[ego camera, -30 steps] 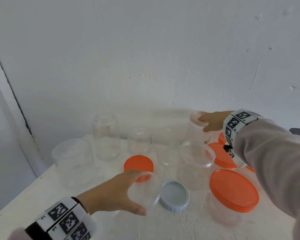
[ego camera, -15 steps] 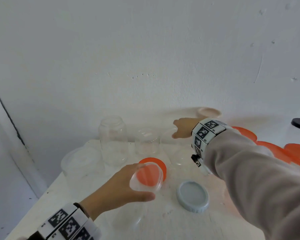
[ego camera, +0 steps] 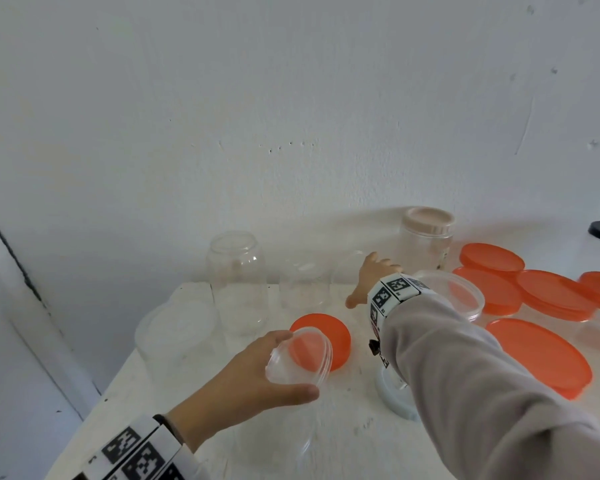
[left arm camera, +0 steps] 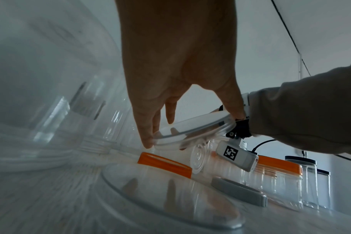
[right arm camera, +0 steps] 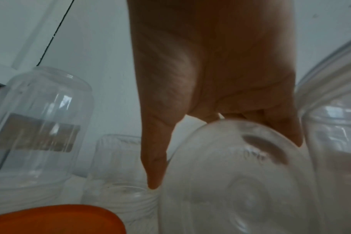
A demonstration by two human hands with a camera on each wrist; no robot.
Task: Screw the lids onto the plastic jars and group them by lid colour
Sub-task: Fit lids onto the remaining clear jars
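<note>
A: What do we see in our left hand [ego camera: 246,372]?

B: Its thumb and fingers pinch a clear lid [ego camera: 300,355], held tilted above the white table [ego camera: 347,441], near the loose orange lid [ego camera: 329,332].

A: And our right hand [ego camera: 369,280]?

B: Farther back, its fingers curl over a clear jar [right arm camera: 236,178] among the other empty jars, left of the orange-lidded ones.

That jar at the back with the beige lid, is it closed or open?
Closed. The beige lid sits flat on the clear jar, which stands upright by the wall.
</note>
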